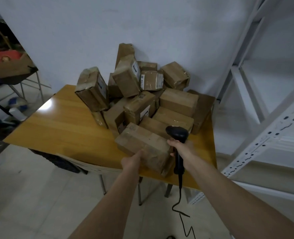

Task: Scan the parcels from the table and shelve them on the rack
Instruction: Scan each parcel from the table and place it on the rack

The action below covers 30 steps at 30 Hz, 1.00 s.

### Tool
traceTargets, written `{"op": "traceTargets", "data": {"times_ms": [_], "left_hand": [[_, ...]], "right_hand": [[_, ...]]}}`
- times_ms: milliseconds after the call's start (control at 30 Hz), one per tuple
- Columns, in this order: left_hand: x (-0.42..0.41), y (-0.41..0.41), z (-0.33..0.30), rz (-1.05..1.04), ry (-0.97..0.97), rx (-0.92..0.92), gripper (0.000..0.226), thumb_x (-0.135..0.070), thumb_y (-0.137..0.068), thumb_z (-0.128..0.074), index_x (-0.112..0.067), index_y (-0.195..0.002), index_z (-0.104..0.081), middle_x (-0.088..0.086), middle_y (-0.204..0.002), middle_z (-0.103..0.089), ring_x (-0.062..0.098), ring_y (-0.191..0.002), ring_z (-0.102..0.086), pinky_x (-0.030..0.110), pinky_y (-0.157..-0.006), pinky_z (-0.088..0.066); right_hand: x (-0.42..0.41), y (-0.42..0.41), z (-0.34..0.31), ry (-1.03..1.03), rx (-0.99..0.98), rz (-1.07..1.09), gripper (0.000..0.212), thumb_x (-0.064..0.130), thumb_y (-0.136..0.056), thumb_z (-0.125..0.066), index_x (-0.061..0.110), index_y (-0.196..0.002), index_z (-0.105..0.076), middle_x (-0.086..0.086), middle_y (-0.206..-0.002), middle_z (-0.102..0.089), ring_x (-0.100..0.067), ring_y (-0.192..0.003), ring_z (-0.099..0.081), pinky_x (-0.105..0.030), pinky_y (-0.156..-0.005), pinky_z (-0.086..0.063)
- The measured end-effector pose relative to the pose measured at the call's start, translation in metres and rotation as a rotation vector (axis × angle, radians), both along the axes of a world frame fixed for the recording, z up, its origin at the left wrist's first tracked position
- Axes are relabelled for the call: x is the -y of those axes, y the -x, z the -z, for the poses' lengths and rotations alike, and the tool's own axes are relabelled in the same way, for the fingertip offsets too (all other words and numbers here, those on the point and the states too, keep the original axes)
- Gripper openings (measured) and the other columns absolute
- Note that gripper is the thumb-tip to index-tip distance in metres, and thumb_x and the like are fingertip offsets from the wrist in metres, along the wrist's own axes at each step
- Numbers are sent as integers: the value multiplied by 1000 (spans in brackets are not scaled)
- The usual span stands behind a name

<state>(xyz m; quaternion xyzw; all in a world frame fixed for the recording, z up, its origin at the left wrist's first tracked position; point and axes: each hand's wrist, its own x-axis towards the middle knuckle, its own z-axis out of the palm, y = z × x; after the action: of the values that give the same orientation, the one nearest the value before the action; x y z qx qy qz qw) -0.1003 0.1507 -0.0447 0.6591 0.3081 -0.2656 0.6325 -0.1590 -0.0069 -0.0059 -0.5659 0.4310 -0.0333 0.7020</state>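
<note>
Early stage: left hand (134, 160), fingers hidden, grips near parcel (143, 146); right hand (182, 149) fingers curled round scanner (178, 135); far pile (142, 94) untouched, rack (263, 135) shelves bare.

An open cardboard box (10, 63) with red contents sits far left — on a metal-legged stand (30, 80).

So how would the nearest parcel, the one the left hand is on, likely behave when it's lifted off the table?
The nearest parcel is a taped cardboard box, so probably stiff, though its dented corners suggest some give. The glossy tape may be a bit slick under the left hand. It juts past the table edge, so it could tip if released; the right hand holds the scanner.
</note>
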Motion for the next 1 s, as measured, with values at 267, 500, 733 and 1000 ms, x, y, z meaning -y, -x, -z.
{"op": "traceTargets", "data": {"times_ms": [267,500,733,1000], "left_hand": [[12,3,22,16,302,-97,83,-34,-54,-92,-10,-124,-55,14,-120,-64,34,-109,-61,50,-99,-48],[6,8,6,-30,384,-68,71,-23,-59,-89,-6,-121,-59,16,-113,-68,34,-101,-66,42,-75,-57],[-2,10,-1,162,490,65,104,-22,-50,-97,-21,-140,-45,11,-127,-63,33,-111,-64,48,-81,-58],[4,-15,-24,471,529,36,92,-26,-54,-95,-21,-135,-51,12,-130,-62,36,-117,-60,55,-91,-52]], "right_hand": [[18,-13,17,-53,-68,-40,39,21,-80,-77,13,-115,-63,-2,-99,-63,-20,-83,-62,-33,-78,-54],[25,-2,8,-62,-70,-93,38,18,-78,-79,9,-113,-65,-8,-102,-65,-22,-81,-62,-27,-58,-48],[38,11,-11,-93,-2,-63,49,31,-67,-86,10,-107,-68,-10,-100,-72,-26,-94,-67,-33,-73,-54],[35,20,-38,-44,83,-132,48,24,-60,-89,15,-102,-68,-8,-102,-73,-24,-96,-67,-40,-88,-55]]}}
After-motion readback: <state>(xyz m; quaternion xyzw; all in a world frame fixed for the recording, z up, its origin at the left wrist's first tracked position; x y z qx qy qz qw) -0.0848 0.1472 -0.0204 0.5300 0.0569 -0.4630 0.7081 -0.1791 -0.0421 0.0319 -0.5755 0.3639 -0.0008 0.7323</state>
